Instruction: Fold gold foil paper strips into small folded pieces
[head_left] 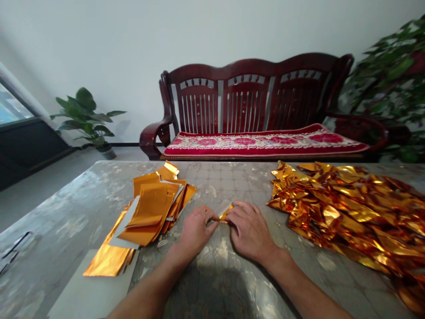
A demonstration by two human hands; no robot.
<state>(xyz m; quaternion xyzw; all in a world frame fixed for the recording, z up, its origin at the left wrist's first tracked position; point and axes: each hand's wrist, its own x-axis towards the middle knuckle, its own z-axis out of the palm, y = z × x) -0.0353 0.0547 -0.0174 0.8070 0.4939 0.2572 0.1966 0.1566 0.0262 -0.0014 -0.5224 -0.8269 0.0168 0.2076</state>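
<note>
Both my hands meet over the middle of the table, at a small piece of gold foil paper [226, 212] with a pale underside and a folded lower edge. My left hand [198, 226] pinches its left end between thumb and forefinger. On its right end, the fingers of my right hand [248, 228] are closed and pressed down, covering part of it. Left of my hands lies a loose stack of flat gold foil sheets [151, 206], some showing pale backs. A large heap of folded gold foil pieces [345, 212] spreads to the right.
The table [212, 274] has a patterned grey cover. A pale board [89, 290] lies under the stack's near end; dark-rimmed glasses [15, 250] sit at the far left. Beyond the table stand a wooden bench [245, 102] with a red floral cushion [265, 141] and potted plants [86, 117].
</note>
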